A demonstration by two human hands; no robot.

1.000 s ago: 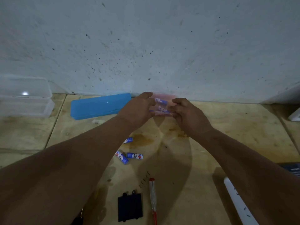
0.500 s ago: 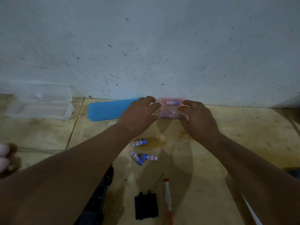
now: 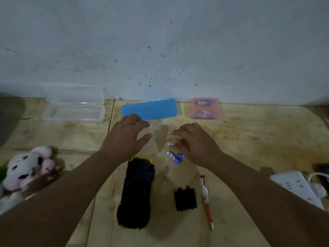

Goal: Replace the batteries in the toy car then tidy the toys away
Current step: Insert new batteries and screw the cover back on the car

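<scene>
A black toy car lies upside down on the floor, its yellow edge at the far end. To its right sit its black battery cover, a red-handled screwdriver and a few small screws. Three loose batteries lie just beyond the car. My right hand hovers over them, fingers apart, holding nothing. My left hand is open above the floor, near the blue case. A pink case with batteries inside rests against the wall.
A clear open plastic box stands at the wall on the left. A pink and white plush toy lies at the left edge. A white power strip is at the right. The grey wall closes off the far side.
Both hands have let go of the pink case, which now rests by the wall, and drawn back toward me. The view has tilted down, so the car and plush toy show.
</scene>
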